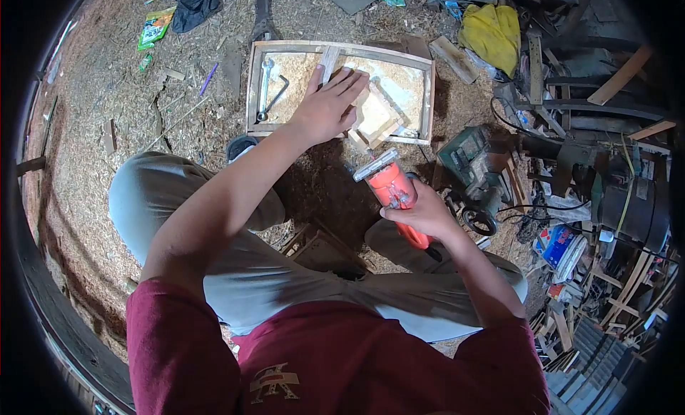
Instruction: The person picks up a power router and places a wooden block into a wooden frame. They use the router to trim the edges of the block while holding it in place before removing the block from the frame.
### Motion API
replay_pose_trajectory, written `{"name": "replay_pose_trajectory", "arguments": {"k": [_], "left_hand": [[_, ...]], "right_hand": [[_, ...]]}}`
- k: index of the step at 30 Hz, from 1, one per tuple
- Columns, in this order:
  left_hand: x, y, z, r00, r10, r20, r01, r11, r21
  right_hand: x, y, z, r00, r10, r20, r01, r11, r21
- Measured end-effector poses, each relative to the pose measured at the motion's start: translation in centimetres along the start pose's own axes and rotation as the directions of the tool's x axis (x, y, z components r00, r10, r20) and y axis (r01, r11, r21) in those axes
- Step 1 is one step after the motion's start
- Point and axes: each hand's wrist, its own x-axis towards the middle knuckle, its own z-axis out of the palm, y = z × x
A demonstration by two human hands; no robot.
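Note:
My right hand (428, 211) is wrapped around the body of a red-orange jigsaw (391, 186). Its flat metal base plate (376, 164) faces the shallow wooden box (251, 94); no blade can be made out. My left hand (328, 109) lies over the box with its fingers stretched out, touching a pale wood strip (330, 58). Just right of those fingers is an angled wooden piece (377, 126), partly over the box's front edge. Inside the box, at the left, are a wrench (265, 87) and a hex key (280, 94).
Sawdust covers the ground. Right of the box stands a green machine (465, 158) with cables near it. A yellow cloth (492, 38), wood offcuts (455, 59) and a blue-and-white container (560, 247) lie on the right. Upper left are a green wrapper (155, 28) and a black bag (196, 7).

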Motion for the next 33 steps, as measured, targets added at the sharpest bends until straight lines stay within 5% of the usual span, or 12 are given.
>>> {"name": "replay_pose_trajectory", "arguments": {"k": [33], "left_hand": [[0.0, -0.1, 0.2, 1.0, 0.013, -0.028, -0.012, 1.0, 0.023]], "right_hand": [[-0.1, -0.6, -0.6, 1.0, -0.009, -0.011, 0.009, 0.999, -0.039]]}}
